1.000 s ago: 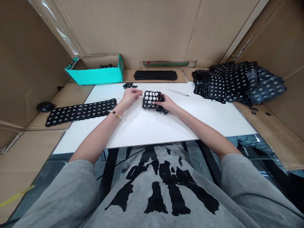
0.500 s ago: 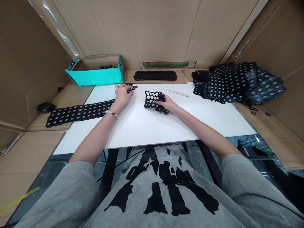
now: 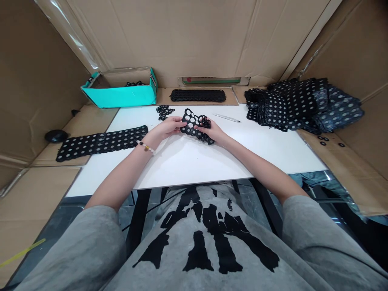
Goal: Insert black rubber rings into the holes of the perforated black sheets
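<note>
Between my hands is a black sheet with rows of round holes (image 3: 191, 122), bunched up at its right end. My left hand (image 3: 170, 127) pinches the sheet's left edge between thumb and fingers. My right hand (image 3: 212, 131) is closed around the bunched right end, its thumb on top. Just behind my left hand lies a small heap of loose black rings (image 3: 163, 111) on the white tabletop (image 3: 194, 165). A flat black strip with rows of holes (image 3: 103, 142) stretches out to the left, its right end near my left wrist.
A turquoise box (image 3: 119, 97) at the back left holds black pieces. A stack of black strips (image 3: 198, 95) lies at the back, with a white pen-like tool (image 3: 227, 118) nearer. Piled dotted black sheets (image 3: 298, 103) fill the back right. A round black object (image 3: 56, 136) sits far left.
My left hand has left the heap of loose rings and moved right to the holed sheet, gripping its left edge. The sheet's left side is now lifted and bent. My right hand stays on it.
</note>
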The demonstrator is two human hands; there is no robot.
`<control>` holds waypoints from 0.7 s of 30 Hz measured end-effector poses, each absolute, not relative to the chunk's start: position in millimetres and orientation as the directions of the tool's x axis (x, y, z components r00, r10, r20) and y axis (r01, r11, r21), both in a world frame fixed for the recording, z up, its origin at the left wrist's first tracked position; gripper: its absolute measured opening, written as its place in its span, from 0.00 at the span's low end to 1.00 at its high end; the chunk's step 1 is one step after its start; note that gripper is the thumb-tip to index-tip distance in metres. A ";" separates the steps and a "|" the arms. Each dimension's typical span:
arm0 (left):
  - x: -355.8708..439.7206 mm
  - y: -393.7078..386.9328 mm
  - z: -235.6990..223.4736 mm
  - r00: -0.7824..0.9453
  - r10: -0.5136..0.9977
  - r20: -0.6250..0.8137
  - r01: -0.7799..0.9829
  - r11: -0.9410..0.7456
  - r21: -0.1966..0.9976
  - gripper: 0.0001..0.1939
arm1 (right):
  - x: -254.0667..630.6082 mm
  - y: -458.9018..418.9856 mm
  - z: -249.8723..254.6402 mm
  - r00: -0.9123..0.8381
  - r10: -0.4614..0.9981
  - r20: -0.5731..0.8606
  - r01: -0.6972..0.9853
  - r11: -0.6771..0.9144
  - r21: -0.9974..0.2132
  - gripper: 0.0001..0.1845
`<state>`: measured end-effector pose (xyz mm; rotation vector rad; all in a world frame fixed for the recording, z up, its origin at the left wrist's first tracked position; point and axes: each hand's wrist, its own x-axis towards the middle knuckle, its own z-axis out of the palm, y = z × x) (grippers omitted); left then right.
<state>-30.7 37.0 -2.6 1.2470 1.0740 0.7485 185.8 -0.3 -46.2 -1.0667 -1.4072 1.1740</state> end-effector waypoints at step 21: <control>-27.0 35.4 -7.0 0.220 0.972 0.080 0.302 -0.146 0.942 0.20 | 184.6 -2.2 -43.8 -0.140 0.985 0.105 -0.001 0.106 -0.994 0.24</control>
